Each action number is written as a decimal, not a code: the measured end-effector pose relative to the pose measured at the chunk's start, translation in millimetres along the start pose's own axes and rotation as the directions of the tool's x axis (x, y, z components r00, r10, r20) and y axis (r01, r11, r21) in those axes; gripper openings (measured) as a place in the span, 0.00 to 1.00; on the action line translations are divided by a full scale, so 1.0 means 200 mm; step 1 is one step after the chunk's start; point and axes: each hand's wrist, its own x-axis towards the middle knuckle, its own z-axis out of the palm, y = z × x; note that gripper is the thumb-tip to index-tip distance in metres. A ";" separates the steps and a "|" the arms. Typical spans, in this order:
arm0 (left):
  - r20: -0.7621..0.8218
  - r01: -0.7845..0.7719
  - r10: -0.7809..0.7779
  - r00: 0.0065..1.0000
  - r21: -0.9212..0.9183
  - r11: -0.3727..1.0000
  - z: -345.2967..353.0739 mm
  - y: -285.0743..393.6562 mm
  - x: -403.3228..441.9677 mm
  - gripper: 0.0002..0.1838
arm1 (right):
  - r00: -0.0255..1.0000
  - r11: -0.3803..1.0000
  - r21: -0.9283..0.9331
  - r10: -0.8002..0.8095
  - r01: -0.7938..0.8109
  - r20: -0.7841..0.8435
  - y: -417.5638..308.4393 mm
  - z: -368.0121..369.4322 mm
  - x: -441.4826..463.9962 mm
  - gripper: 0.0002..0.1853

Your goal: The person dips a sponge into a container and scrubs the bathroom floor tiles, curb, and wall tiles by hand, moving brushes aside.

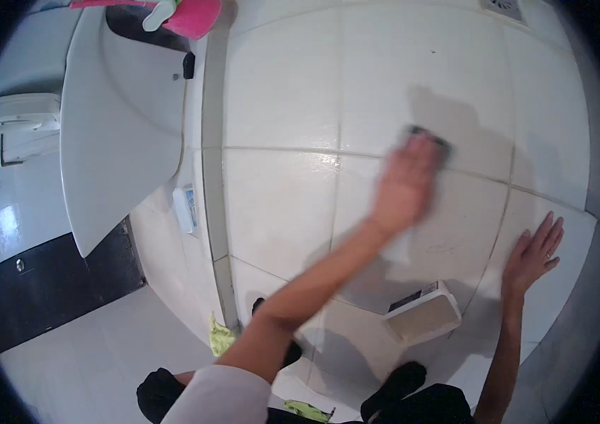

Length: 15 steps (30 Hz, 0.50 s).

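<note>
The left hand [406,177], blurred, has its fingers closed together over a dark pad [443,146], whose edges show past the fingertips. The pad is over pale floor tiles [279,85]; the blur hides whether it lies flat on them. A shadow falls on the tiles just beyond the fingers.

To the right of those fingers and nearer the body, the right hand [530,258] rests palm down on a tile, its fingers spread and holding nothing, with 1 ring on a finger.

Between the 2 hands, and nearer the body than both, is a white tub [424,318], its opening turned toward the viewer and a dark label on its far side. Faint marks show on the tile between the left fingers and the tub.

Closer to the body than the tub is a foot in black [393,389]. Back along the left arm is a white sleeve [219,396].

Well to the left of the left fingers, beyond a low ledge [213,127], stands a white bottle [184,210] beside a curved white panel [123,106]. Farther out, beyond the panel's top, is a pink scoop [197,18]. Far ahead of the fingers, slightly right, is a floor drain [503,8].
</note>
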 end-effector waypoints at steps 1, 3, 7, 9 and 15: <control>-0.038 0.046 -0.042 0.998 0.127 0.991 -0.10 -0.25 -0.11 0.28 | 1.000 1.000 0.001 0.001 -0.001 -0.007 0.00 0.00 0.00 0.30; -0.144 0.351 -0.326 0.934 0.222 0.910 -0.37 -0.66 -0.31 0.25 | 1.000 1.000 -0.018 0.003 -0.003 -0.011 0.01 0.02 -0.01 0.30; -0.279 0.651 -0.588 0.759 0.312 0.692 -0.65 -1.10 -0.60 0.30 | 1.000 1.000 0.000 -0.006 0.006 -0.020 -0.01 0.00 0.00 0.30; -0.194 0.629 -0.606 0.771 0.379 0.679 -0.64 -0.93 -0.75 0.35 | 0.999 1.000 0.008 -0.007 0.007 -0.035 -0.01 0.00 -0.01 0.30; -0.107 0.404 -0.397 0.911 0.413 0.816 -0.55 -0.85 -0.68 0.32 | 0.999 1.000 -0.021 -0.014 0.013 -0.050 0.01 0.04 -0.02 0.29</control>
